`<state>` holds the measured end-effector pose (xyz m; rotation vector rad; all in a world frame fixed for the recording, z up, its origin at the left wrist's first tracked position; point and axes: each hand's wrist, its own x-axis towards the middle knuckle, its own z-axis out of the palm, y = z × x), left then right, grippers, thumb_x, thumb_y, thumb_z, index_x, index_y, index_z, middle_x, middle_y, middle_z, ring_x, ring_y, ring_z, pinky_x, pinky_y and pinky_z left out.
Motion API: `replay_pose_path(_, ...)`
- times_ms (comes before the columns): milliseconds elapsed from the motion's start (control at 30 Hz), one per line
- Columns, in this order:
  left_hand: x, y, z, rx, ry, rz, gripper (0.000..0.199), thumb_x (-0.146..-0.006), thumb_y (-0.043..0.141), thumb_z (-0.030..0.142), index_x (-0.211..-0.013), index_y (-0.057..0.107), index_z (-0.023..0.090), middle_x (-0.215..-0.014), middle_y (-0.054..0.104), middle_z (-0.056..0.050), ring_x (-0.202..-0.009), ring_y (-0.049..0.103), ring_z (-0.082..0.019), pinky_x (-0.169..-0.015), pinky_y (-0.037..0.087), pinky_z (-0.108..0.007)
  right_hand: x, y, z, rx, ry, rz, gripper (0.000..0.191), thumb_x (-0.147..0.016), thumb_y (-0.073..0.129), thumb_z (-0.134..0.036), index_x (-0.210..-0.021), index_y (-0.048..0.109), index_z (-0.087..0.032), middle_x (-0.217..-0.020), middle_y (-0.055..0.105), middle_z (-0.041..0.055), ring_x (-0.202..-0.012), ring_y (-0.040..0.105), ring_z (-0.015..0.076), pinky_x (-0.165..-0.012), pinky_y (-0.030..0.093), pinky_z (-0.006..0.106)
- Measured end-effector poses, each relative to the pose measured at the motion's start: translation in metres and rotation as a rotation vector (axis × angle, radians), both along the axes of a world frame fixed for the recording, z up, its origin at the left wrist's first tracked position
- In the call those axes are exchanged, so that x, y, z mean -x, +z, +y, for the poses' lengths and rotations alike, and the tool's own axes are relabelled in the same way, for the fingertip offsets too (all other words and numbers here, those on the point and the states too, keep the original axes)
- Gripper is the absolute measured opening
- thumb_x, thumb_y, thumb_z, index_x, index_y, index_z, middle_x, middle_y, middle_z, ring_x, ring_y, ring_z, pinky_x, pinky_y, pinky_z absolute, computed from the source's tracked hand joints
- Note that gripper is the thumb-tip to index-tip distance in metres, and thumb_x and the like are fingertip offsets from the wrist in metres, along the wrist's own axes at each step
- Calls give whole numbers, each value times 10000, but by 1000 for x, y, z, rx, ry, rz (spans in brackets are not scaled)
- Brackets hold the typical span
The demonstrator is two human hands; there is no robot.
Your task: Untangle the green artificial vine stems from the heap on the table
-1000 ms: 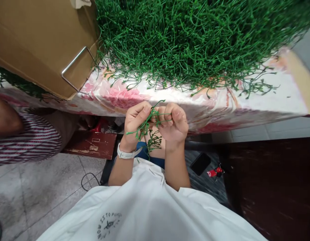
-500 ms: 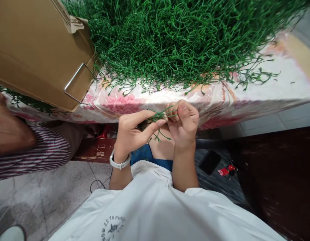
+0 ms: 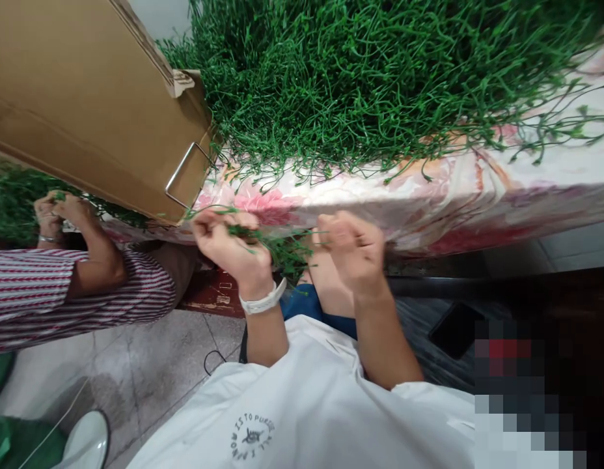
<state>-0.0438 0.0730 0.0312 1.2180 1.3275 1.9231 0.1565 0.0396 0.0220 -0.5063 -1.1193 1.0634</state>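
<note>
Thin green plastic stems [image 3: 287, 251] hang in a small bunch at the table's front edge, above my lap. My left hand [image 3: 233, 244], with a white band on the wrist, has its fingers curled round some of these stems. My right hand [image 3: 349, 247] is a little to the right, fingers bent together and blurred by motion; a thin green piece shows at its fingertips. A gap lies between my two hands. Behind them a large heap of green stems [image 3: 355, 85] covers much of the table.
The flowered tablecloth [image 3: 370, 195] hangs over the table edge. A cardboard box [image 3: 87, 104] with a metal wire handle [image 3: 182, 172] stands at the left. Beyond it a person in a striped shirt [image 3: 33, 286] handles green stems. A black phone [image 3: 453, 331] lies at the right.
My hands have moved apart, the left one turning palm up. More green stems now show between them. The view has shifted, bringing the other person's hands into sight.
</note>
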Motion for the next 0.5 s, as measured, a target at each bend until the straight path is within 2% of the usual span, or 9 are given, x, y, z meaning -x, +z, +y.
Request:
replay_pose_path(33,18,4,0,-121,62,-11,326,-990,626,451,-795,487,229,-657,339,60,-562,391,-89,-580,374,-278,-9,3,2,-2,-67,102,486,-947,693,-477,-621,440,-220,-565,342,-40,-518,340,113,-502,283,281)
replay_pose_path(100,47,15,-2,-257,145,-28,333,-1007,597,410,-773,457,219,-670,327,54,-587,382,-84,-587,355,-265,-31,10,7,-21,-257,272,503,-853,808,-450,-589,444,-227,-514,291,-59,-459,273,106,-442,240,275)
replay_pose_path(167,61,24,-6,-341,178,-88,288,-986,635,373,-804,478,214,-676,374,62,-598,384,-70,-586,354,-232,-53,14,11,-60,-397,301,492,-821,850,-423,-565,481,-224,-480,280,-64,-434,239,102,-429,219,283)
replay_pose_path(200,61,27,-8,-356,164,-147,263,-966,673,367,-834,504,214,-663,396,72,-582,379,-63,-567,344,-217,-60,14,12,-67,-413,288,477,-832,845,-422,-565,504,-223,-474,292,-62,-432,250,105,-431,227,286)
replay_pose_path(267,50,30,-11,-330,89,-266,261,-927,742,386,-873,556,212,-608,418,90,-527,368,-57,-510,310,-204,-68,11,10,-97,-348,266,445,-865,815,-433,-584,541,-222,-473,307,-58,-436,281,114,-433,244,279)
replay_pose_path(333,34,29,-12,-242,-5,-366,281,-908,774,406,-853,591,200,-572,448,88,-498,397,-58,-482,307,-202,-68,6,7,-119,-226,233,400,-907,768,-430,-626,576,-220,-497,340,-51,-456,321,119,-436,260,268)
replay_pose_path(433,10,26,-13,-138,-93,-475,316,-867,811,404,-774,601,187,-554,478,75,-477,432,-61,-452,328,-197,-61,4,8,-119,-49,73,344,-1000,642,-405,-722,618,-203,-584,432,-20,-521,403,124,-469,286,266)
replay_pose_path(500,-1,24,-12,-101,-148,-524,328,-822,845,410,-762,613,185,-552,483,75,-460,432,-61,-426,331,-195,-57,10,21,-141,13,-67,338,-1034,582,-414,-770,605,-204,-633,465,-11,-552,428,124,-500,320,273)
